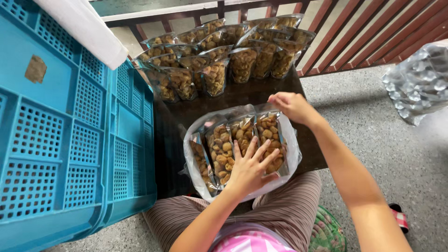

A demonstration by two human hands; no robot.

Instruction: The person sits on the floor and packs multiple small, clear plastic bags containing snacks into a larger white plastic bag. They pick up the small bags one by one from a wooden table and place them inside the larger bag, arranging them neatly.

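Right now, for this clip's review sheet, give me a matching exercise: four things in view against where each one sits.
Things:
1. blue crate
2. left hand
3. right hand
4. standing pouches

Places:
A. at the far rim of the clear plastic bag
B. in rows at the far end of the dark table
C. flat on the nut pouches packed in the bag
D. on its side at the left of the table

Pairs: 1-D, 2-C, 3-A, 4-B
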